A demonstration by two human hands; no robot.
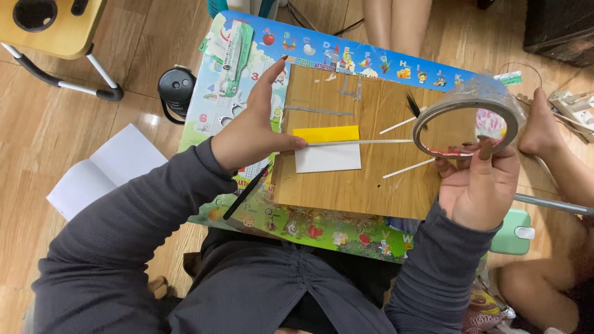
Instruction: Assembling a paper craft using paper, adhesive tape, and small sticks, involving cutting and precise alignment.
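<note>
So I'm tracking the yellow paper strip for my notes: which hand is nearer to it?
Left. The left hand sits just beside the yellow paper strip, fingertips at its left end. The right hand is far off to the right, holding the tape roll.

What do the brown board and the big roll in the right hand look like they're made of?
The brown board looks like matte corrugated cardboard: flat tan surface, raw cut edges. The roll in the right hand seems to be clear glossy plastic tape, since it is see-through, with a strip pulled toward the left hand.
</note>
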